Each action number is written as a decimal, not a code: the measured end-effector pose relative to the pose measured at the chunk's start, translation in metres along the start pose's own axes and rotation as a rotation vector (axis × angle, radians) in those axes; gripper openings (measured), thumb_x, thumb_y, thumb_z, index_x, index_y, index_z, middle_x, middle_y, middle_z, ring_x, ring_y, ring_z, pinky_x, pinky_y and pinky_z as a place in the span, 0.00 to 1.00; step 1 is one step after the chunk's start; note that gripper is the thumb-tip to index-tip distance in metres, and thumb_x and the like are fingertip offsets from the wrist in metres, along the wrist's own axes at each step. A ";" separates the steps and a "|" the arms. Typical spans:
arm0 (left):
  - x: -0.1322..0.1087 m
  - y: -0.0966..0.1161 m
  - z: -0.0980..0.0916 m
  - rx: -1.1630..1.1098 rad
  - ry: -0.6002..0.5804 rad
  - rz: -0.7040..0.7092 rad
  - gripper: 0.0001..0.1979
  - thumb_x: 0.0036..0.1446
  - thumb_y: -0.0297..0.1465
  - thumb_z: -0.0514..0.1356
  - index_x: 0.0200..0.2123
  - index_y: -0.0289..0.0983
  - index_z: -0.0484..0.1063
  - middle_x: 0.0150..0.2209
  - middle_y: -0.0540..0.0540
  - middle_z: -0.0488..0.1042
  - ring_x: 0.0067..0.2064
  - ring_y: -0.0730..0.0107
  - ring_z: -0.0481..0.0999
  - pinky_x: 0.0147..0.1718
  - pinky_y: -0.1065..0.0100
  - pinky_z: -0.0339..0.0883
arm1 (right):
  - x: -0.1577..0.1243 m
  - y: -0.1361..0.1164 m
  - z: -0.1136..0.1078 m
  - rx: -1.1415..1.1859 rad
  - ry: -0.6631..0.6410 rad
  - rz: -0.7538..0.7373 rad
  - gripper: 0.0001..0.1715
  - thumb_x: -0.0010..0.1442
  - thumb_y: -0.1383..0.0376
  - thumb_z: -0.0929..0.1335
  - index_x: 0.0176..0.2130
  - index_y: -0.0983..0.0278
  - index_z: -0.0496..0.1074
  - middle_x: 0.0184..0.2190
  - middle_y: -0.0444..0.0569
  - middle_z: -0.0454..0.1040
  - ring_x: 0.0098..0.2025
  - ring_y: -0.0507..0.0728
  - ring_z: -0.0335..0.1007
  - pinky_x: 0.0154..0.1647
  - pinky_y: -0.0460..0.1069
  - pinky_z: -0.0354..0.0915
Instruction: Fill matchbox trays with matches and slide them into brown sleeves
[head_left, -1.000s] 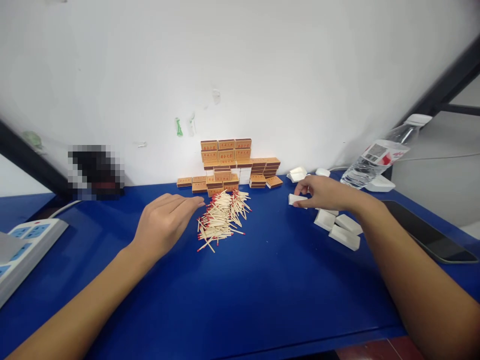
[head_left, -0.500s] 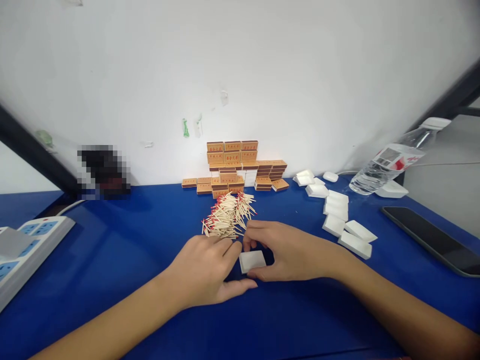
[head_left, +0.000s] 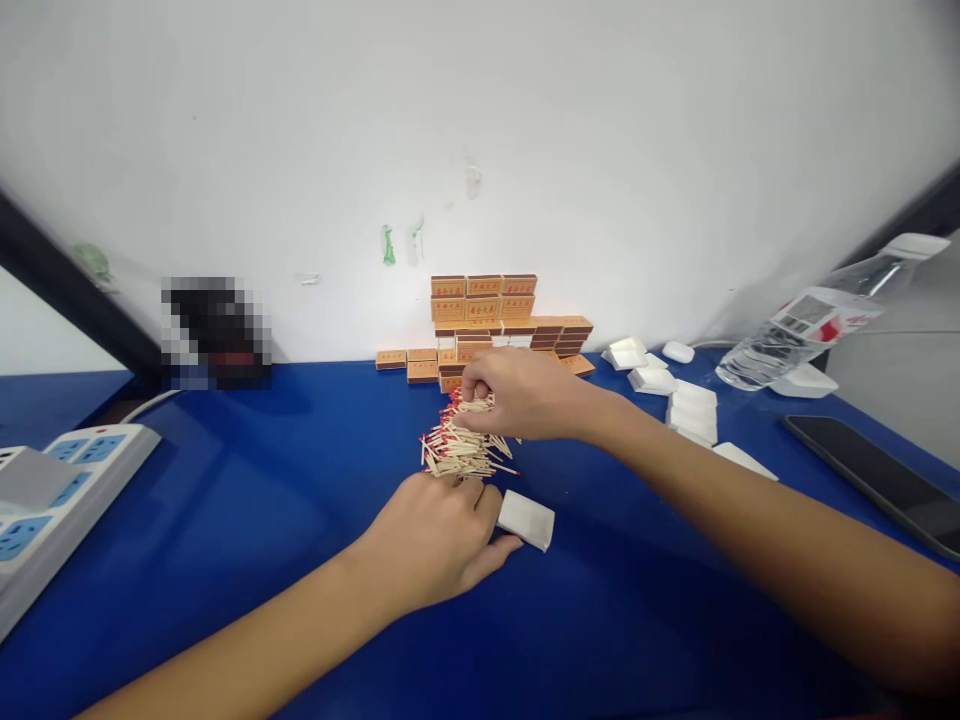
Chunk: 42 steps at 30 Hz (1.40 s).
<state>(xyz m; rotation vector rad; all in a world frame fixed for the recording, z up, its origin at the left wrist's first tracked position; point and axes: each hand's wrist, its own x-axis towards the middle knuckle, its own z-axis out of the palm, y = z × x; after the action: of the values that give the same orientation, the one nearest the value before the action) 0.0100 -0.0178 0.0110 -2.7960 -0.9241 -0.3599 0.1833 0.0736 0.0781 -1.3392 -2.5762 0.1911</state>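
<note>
A small white matchbox tray (head_left: 527,520) is at the fingertips of my left hand (head_left: 435,540), which grips its left end between thumb and fingers. My right hand (head_left: 525,395) reaches over the heap of red-tipped matches (head_left: 465,450), with its thumb and curled fingers apart. Some matches show in the gap between them. Part of the heap is hidden under this hand. Behind it, orange matchboxes (head_left: 482,308) stand stacked against the wall, the lower right ones partly covered by the hand.
More white trays (head_left: 691,410) lie to the right, some hidden by my right forearm. Beyond them are a tilted plastic water bottle (head_left: 814,315), a dark phone (head_left: 870,480) and a small white case (head_left: 679,352). A white power strip (head_left: 82,500) sits at the left edge of the blue table (head_left: 300,460).
My right hand has let go of the white tray and moved up and away from me, onto the matches. The tray stays with my left hand, turned slightly. The view has shifted a little.
</note>
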 end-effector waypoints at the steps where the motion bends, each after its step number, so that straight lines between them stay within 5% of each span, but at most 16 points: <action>1: 0.000 -0.001 0.000 -0.005 -0.002 -0.010 0.18 0.67 0.45 0.60 0.37 0.35 0.75 0.31 0.44 0.79 0.33 0.54 0.82 0.27 0.58 0.73 | 0.002 0.000 0.000 -0.004 -0.032 0.008 0.13 0.55 0.55 0.74 0.32 0.63 0.75 0.31 0.48 0.78 0.30 0.54 0.67 0.28 0.50 0.53; 9: -0.001 0.000 0.005 -0.007 -0.021 0.008 0.31 0.69 0.48 0.58 0.64 0.29 0.66 0.44 0.36 0.82 0.42 0.50 0.84 0.34 0.56 0.77 | -0.001 0.010 0.003 0.012 -0.063 0.002 0.15 0.56 0.54 0.74 0.38 0.62 0.78 0.38 0.50 0.80 0.39 0.58 0.72 0.34 0.50 0.60; 19: 0.000 0.000 0.005 -0.020 0.000 0.032 0.22 0.71 0.44 0.57 0.54 0.31 0.74 0.38 0.41 0.82 0.40 0.52 0.83 0.36 0.56 0.77 | 0.000 -0.008 -0.001 -0.172 -0.126 0.024 0.08 0.57 0.60 0.71 0.33 0.63 0.77 0.32 0.51 0.79 0.33 0.57 0.70 0.27 0.51 0.52; 26: 0.000 0.005 0.007 -0.067 0.006 0.038 0.27 0.70 0.45 0.57 0.63 0.31 0.67 0.41 0.39 0.82 0.41 0.51 0.83 0.35 0.54 0.77 | 0.004 -0.015 -0.002 -0.262 -0.158 0.016 0.09 0.57 0.62 0.72 0.38 0.65 0.78 0.38 0.55 0.81 0.38 0.61 0.73 0.28 0.51 0.54; 34: 0.001 0.004 0.004 -0.083 0.015 0.048 0.16 0.69 0.42 0.59 0.45 0.34 0.74 0.37 0.42 0.79 0.39 0.53 0.81 0.37 0.55 0.76 | 0.004 -0.014 -0.001 -0.285 -0.153 -0.013 0.08 0.56 0.62 0.72 0.35 0.65 0.77 0.36 0.55 0.80 0.36 0.60 0.72 0.28 0.51 0.54; 42: 0.001 0.001 0.003 -0.111 -0.020 -0.023 0.19 0.67 0.45 0.59 0.44 0.34 0.74 0.41 0.39 0.81 0.44 0.51 0.81 0.38 0.54 0.78 | 0.002 -0.012 -0.002 -0.283 -0.155 -0.040 0.08 0.55 0.61 0.72 0.31 0.64 0.76 0.31 0.54 0.77 0.32 0.58 0.69 0.27 0.51 0.51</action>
<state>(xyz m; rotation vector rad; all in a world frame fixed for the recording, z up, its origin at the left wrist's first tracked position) 0.0119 -0.0172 0.0080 -2.8967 -0.9700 -0.3991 0.1738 0.0683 0.0830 -1.4121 -2.8422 -0.0843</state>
